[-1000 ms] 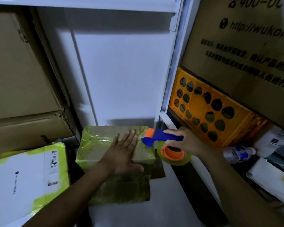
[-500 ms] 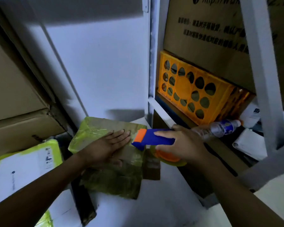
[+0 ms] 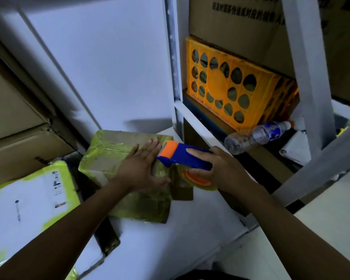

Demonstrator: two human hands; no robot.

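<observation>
A small cardboard parcel [image 3: 111, 152] wrapped in yellow-green tape lies on a white surface at centre. My left hand [image 3: 141, 168] presses flat on its top with straight fingers. My right hand [image 3: 216, 168] grips the blue handle of a tape dispenser [image 3: 182, 156] with an orange head and orange roll core. The dispenser's head touches the parcel's right edge, beside my left fingertips. A roll of yellowish tape [image 3: 200, 183] hangs under the handle.
Large cardboard boxes [image 3: 14, 122] stack at left. A white parcel with yellow-green tape [image 3: 28, 201] lies at lower left. An orange plastic crate [image 3: 236, 91] and a plastic bottle [image 3: 257, 136] sit on the white metal shelf rack [image 3: 309, 77] at right.
The camera has shifted, so the scene sits further left and lower. My right hand has brought the dispenser closer to my left fingertips on the parcel. My left hand stays flat on top.
</observation>
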